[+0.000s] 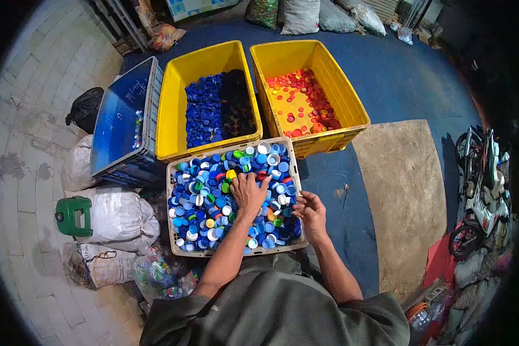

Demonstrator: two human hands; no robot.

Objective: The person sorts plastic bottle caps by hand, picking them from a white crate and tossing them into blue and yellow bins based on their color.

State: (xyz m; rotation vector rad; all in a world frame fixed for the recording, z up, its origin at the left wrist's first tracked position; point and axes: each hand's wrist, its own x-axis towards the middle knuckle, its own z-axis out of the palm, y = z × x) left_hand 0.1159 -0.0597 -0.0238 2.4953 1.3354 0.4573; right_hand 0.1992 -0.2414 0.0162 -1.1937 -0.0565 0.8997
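Note:
A shallow beige tray (293, 167) full of mixed bottle caps (199, 202) sits in front of me: blue, light blue, white, green, red and yellow. My left hand (249, 195) reaches over its middle, fingers apart and tips down among the caps. Close to those fingertips lie a yellow cap (230, 174) and a red cap (262, 175). At the tray's right edge, my right hand (311, 215) has its fingers curled together; whatever they may hold is hidden.
Beyond the tray stand a yellow bin (173, 109) with blue and black caps, another yellow bin (343, 95) with red and orange caps, and a blue crate (112, 127). Sacks (118, 213) and a green plastic container (75, 216) are at left; a small motorbike (478, 190) is at right.

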